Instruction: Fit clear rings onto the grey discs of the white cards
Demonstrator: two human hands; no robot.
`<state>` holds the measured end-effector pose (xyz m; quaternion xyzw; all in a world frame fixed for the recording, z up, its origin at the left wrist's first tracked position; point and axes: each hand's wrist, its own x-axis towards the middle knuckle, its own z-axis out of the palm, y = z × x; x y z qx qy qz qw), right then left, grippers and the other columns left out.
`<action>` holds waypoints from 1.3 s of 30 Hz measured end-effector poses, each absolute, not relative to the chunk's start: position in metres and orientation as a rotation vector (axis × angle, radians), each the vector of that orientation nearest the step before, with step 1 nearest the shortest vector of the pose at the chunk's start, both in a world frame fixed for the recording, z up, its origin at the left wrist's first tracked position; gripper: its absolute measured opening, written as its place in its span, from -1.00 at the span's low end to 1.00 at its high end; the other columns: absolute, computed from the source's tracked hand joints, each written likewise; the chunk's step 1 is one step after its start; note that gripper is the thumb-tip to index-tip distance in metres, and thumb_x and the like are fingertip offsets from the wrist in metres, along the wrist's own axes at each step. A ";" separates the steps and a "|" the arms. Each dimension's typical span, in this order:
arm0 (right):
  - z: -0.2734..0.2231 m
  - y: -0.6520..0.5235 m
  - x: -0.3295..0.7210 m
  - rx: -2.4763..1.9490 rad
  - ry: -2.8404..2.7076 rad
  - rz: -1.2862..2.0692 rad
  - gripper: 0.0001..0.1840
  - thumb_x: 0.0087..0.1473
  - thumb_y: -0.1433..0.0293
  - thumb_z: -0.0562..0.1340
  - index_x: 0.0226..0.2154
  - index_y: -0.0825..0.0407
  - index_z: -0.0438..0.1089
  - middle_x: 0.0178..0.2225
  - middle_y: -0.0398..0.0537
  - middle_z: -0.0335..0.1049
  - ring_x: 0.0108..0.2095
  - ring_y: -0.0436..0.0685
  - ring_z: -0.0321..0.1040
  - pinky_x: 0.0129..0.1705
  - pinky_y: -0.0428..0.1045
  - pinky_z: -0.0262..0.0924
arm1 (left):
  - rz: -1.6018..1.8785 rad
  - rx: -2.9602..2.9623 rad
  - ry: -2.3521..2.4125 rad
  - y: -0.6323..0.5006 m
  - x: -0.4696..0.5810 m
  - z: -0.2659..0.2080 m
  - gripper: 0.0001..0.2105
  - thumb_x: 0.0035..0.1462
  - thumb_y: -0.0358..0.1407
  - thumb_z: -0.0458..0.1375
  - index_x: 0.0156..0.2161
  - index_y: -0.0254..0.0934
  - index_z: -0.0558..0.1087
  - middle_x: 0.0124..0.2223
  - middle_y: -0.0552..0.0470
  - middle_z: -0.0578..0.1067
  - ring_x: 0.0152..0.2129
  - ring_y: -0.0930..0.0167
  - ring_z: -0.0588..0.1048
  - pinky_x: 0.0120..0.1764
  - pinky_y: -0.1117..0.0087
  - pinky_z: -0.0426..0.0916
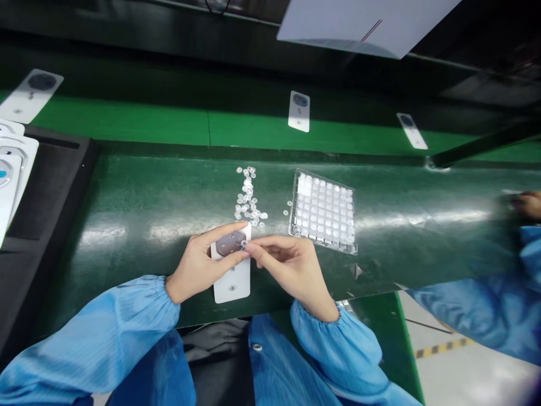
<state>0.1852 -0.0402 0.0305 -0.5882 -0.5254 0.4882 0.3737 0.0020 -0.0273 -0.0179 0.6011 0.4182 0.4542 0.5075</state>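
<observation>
My left hand (203, 256) is closed round the upper part of a white rectangular panel (232, 287) with a dark rounded window (230, 243). Its thumb and forefinger press the two long sides, and the lower end points toward me. Thumb and forefinger of my right hand (291, 262) pinch a small pale ring-like piece (244, 243) at the window's right edge. Just beyond the panel lie loose small translucent discs (247, 194). To the right, a clear tray (323, 211) holds rows of white round pieces.
Similar panels, one at the far left (31, 96), one in the middle (299, 111) and one at right (412, 131), lie on the bright green strip. More panels (19, 169) are stacked by a black tray (46, 186). A co-worker's blue sleeve (486, 310) shows at right.
</observation>
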 end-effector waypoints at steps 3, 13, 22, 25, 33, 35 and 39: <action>0.029 -0.039 0.184 -1.504 -1.303 1.258 -0.83 -0.02 0.26 0.47 -0.41 0.03 0.66 -0.58 -0.10 0.52 -0.61 0.00 0.34 -0.57 -0.10 0.29 | 1.083 1.447 0.994 -0.028 0.002 -0.019 -0.58 0.13 -0.30 0.38 0.12 -0.15 0.56 0.00 -0.02 0.64 -0.10 0.28 0.63 0.02 0.31 0.53; 0.023 -0.038 0.179 -1.497 -1.270 1.244 -0.84 0.03 0.24 0.45 -0.42 0.00 0.66 -0.62 -0.14 0.46 -0.65 -0.03 0.24 -0.61 -0.08 0.20 | 1.077 1.427 0.950 -0.030 0.002 -0.020 -0.48 0.20 -0.34 0.29 0.26 -0.12 0.42 0.00 -0.04 0.62 -0.18 0.34 0.62 -0.11 0.38 0.55; 0.019 -0.039 0.176 -1.530 -1.295 1.166 -0.81 0.03 0.21 0.44 -0.41 -0.02 0.67 -0.46 -0.03 0.61 -0.50 0.11 0.44 -0.53 -0.03 0.33 | 1.051 1.380 0.936 -0.032 0.002 -0.021 -0.47 0.21 -0.35 0.26 0.28 -0.10 0.39 -0.16 0.00 0.61 -0.38 0.40 0.58 -0.32 0.44 0.54; 0.020 -0.038 0.176 -1.535 -1.307 1.167 -0.80 0.04 0.20 0.43 -0.40 -0.02 0.67 -0.45 -0.02 0.61 -0.48 0.13 0.47 -0.51 -0.02 0.35 | 1.051 1.385 0.936 -0.031 0.002 -0.022 -0.47 0.21 -0.35 0.25 0.28 -0.11 0.38 -0.12 -0.02 0.61 -0.35 0.38 0.59 -0.30 0.43 0.55; 0.021 -0.033 0.179 -1.548 -1.283 1.258 -0.68 -0.02 0.15 0.48 -0.55 0.04 0.54 -0.56 -0.06 0.52 -0.55 0.04 0.38 -0.54 -0.07 0.28 | 1.087 1.194 0.836 -0.033 0.005 -0.019 -0.15 0.27 -0.27 0.23 0.48 -0.01 -0.17 -0.19 -0.01 0.60 -0.40 0.38 0.58 -0.31 0.39 0.56; 0.020 -0.029 0.181 -1.538 -1.281 1.278 -0.67 -0.10 0.17 0.53 -0.52 0.04 0.50 -0.53 -0.09 0.51 -0.53 0.02 0.37 -0.55 -0.10 0.27 | 1.077 1.157 0.848 -0.034 0.005 -0.016 -0.08 0.27 -0.22 0.24 0.49 -0.01 -0.31 -0.29 0.05 0.58 -0.47 0.39 0.56 -0.39 0.41 0.54; 0.019 -0.024 0.184 -1.483 -1.270 1.369 -0.61 -0.15 0.13 0.55 -0.33 0.02 0.57 -0.39 -0.04 0.59 -0.40 0.12 0.51 -0.47 -0.07 0.40 | 1.081 1.111 0.889 -0.028 0.003 -0.012 -0.05 0.20 -0.16 0.32 0.49 -0.08 -0.18 -0.28 0.05 0.60 -0.44 0.39 0.57 -0.36 0.42 0.54</action>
